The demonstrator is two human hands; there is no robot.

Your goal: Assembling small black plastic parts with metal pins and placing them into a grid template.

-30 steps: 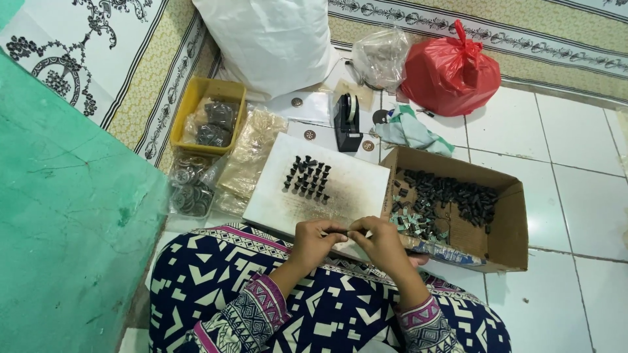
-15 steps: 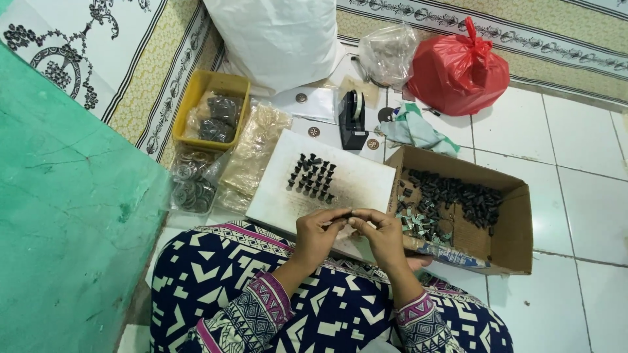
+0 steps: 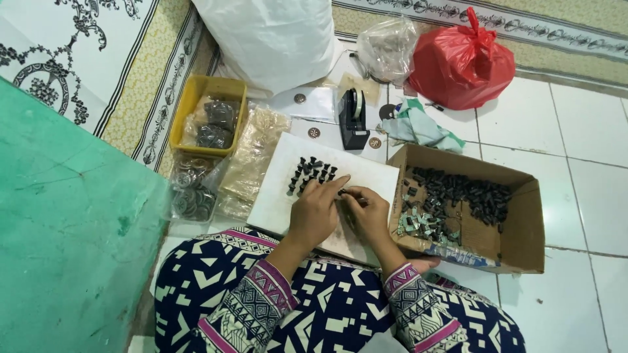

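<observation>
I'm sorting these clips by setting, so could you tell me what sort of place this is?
Probably a home floor used for small piecework, not a workshop: the person sits on white floor tiles beside a patterned mat, hands over a white board, with a cardboard box of small dark parts at the side.

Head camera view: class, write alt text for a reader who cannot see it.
A seated person's left hand and right hand pinch a small dark part over a white board holding upright dark pieces. A cardboard box of similar parts sits beside it.
</observation>
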